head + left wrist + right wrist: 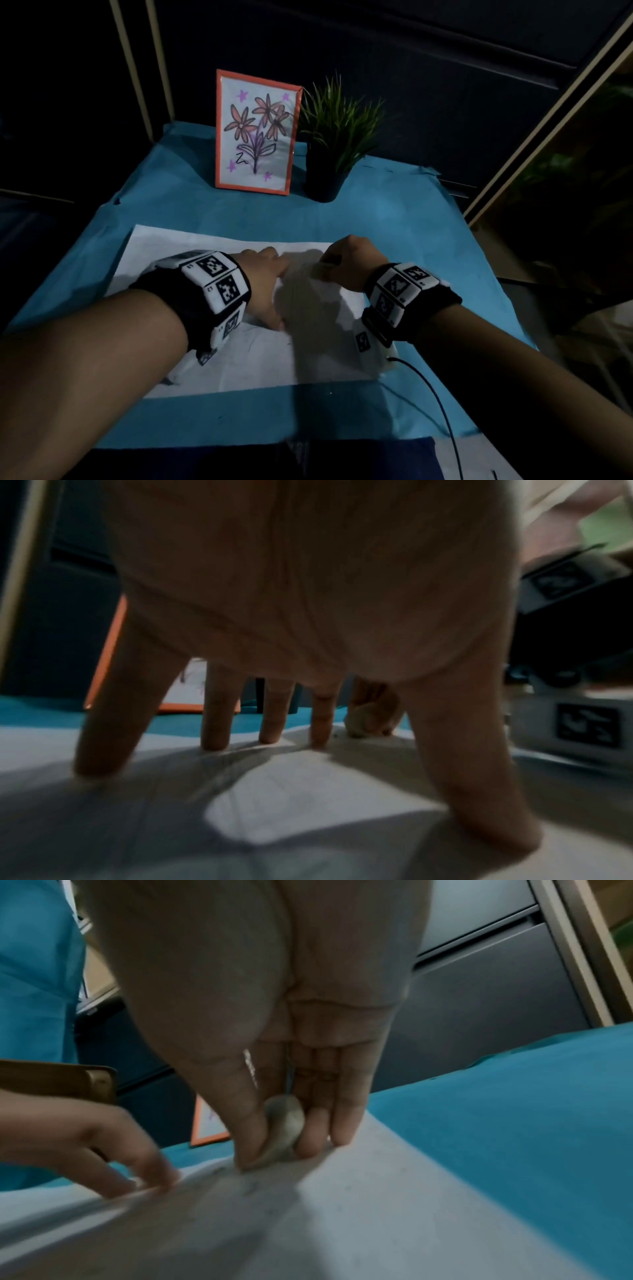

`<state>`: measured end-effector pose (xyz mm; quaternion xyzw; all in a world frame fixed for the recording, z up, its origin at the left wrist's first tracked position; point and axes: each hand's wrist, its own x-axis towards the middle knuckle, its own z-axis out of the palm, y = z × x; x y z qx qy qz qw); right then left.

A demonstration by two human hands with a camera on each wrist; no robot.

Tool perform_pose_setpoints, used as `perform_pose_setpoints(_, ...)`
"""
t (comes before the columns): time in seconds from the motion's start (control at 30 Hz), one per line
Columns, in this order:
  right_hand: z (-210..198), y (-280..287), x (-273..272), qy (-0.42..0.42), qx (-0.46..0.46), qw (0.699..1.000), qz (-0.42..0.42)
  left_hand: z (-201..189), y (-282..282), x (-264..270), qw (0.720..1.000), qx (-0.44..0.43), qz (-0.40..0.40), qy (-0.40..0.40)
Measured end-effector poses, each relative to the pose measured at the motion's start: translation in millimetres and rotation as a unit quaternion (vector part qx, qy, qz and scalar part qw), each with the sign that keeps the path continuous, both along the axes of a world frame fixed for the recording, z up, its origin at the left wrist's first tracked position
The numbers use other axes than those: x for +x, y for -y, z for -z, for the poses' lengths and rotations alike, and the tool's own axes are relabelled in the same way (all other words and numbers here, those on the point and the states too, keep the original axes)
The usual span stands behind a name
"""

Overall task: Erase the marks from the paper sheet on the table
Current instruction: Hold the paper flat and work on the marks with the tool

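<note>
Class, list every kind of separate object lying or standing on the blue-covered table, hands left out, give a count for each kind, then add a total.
Paper sheet: 1
Eraser, pinched in the right hand: 1
Framed flower drawing: 1
Potted plant: 1
Total: 4

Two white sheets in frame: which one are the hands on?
The flat paper sheet on the blue table cover; left hand presses it, right hand rubs the eraser. The other stands orange-framed, untouched.

One paper sheet point(239, 359), one eraser point(286, 1133), one picture frame point(257, 132), one potted plant point(334, 137)
</note>
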<state>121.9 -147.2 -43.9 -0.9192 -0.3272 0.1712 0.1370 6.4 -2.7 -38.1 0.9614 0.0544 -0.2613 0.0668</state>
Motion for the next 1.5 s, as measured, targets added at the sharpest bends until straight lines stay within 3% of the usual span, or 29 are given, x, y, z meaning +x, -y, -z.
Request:
perform_pose_setpoints(0.13, 2, -10, 9, 0.028, 0.013, 0.999, 0.015, 3, -3, 3, 1.000, 0.021, 0.016, -0.011)
perform_pose_setpoints(0.3, 4, -12, 9, 0.005, -0.036, 0.999, -0.036, 4, -4, 7, 0.999, 0.030, 0.025, -0.021)
perform_pose_setpoints(1.5, 10, -34, 21, 0.043, -0.025, 0.999, 0.001, 6, -4, 5, 0.999, 0.020, 0.009, -0.028)
